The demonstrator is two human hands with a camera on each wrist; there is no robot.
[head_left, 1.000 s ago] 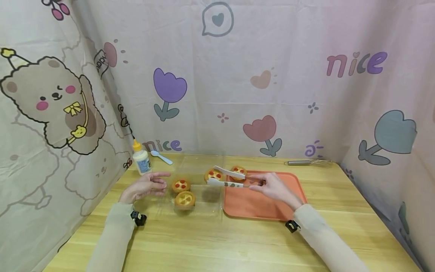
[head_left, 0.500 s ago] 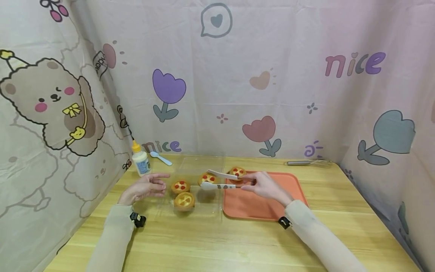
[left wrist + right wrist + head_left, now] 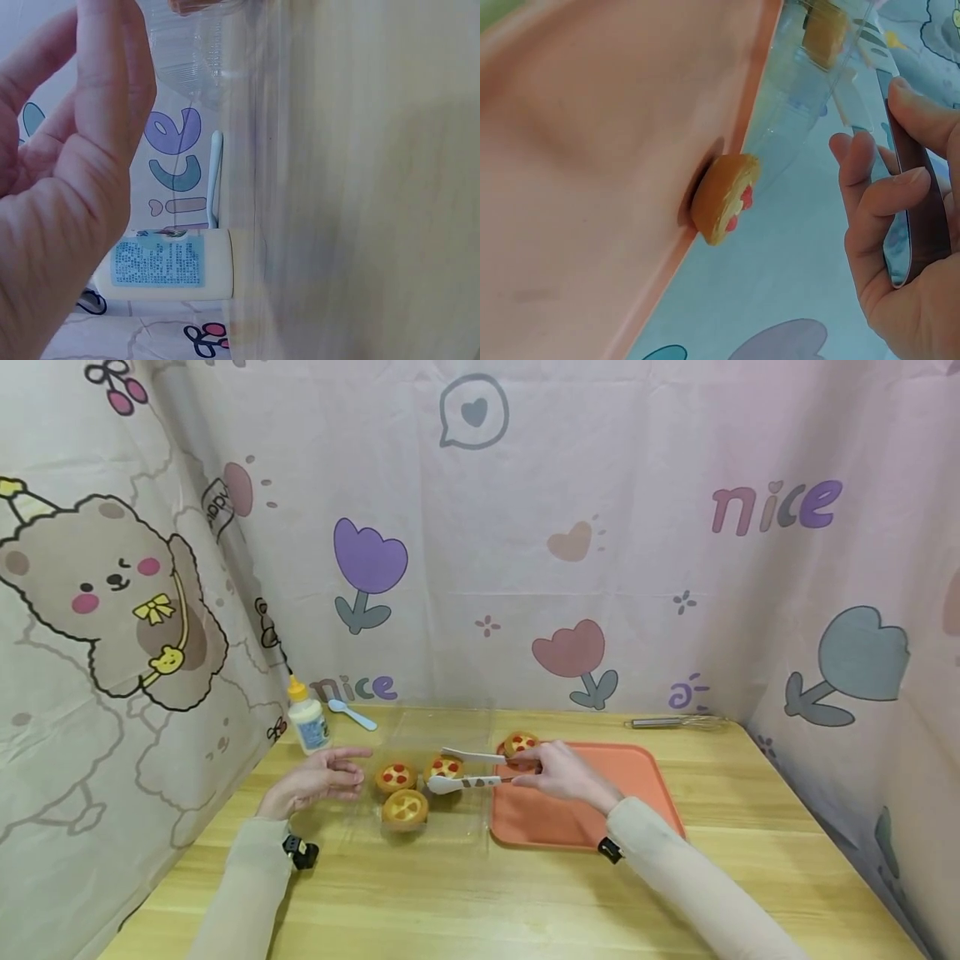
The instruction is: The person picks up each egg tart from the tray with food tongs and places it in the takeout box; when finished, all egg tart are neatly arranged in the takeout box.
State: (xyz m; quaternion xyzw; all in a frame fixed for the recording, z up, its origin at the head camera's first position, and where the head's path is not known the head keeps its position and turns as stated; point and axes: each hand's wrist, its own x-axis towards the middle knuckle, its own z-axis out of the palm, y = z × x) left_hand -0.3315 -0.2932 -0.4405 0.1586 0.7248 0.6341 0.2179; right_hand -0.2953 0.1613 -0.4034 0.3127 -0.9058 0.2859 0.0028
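In the head view my right hand [image 3: 566, 775] holds a pair of tongs [image 3: 480, 782] with pale patterned tips. Between those tips is a small pizza-like tart [image 3: 444, 766] with red toppings, over the clear plastic box [image 3: 468, 827]. Inside the box are another red-topped tart [image 3: 396, 777] and a yellow tart [image 3: 405, 810]. My left hand [image 3: 318, 781] is beside the box's left side, fingers loosely extended and holding nothing; whether it touches the box I cannot tell. A further red-topped tart [image 3: 724, 196] sits at the edge of the orange tray [image 3: 592, 187] in the right wrist view.
A white bottle with a yellow cap [image 3: 307, 722] and a light blue spoon [image 3: 352, 716] are at the back left. A whisk [image 3: 675, 722] lies at the back right, near the printed curtain. The box's transparent lid [image 3: 442, 722] stands raised behind it.
My right hand has moved left, carrying the tart in the tongs from near the tray's left edge over the box, close to the other tarts. The left hand has stayed almost still.
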